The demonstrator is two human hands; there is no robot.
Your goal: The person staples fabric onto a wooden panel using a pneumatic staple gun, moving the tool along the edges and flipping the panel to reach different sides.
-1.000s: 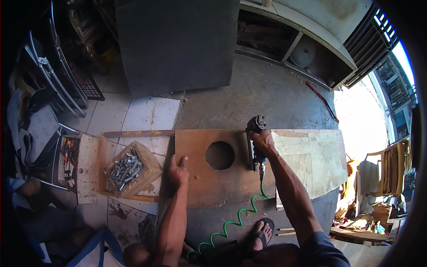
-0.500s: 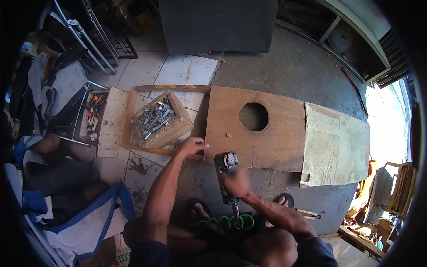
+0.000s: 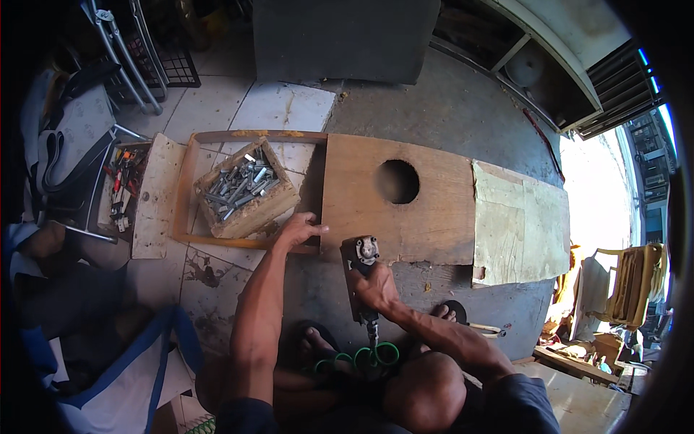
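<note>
Right hand (image 3: 375, 287) wrapped round air tool (image 3: 366, 250). Left hand (image 3: 298, 230) at edge of wooden panel (image 3: 434, 217); cannot tell if gripping. Best: panel steady, left hand clear of air tool, green hose (image 3: 395, 354) slack.

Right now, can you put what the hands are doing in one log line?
right hand: holding air tool | left hand: at left edge of wooden panel | metal pieces: in wooden box

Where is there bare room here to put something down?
The wooden panel is bare between its round hole and the pale sheet. Grey floor shows between the panel and the dark box. Crowded: the panel's left end, with the left hand and the wooden box of metal pieces, and its near edge, where the right hand grips a power tool.
</note>
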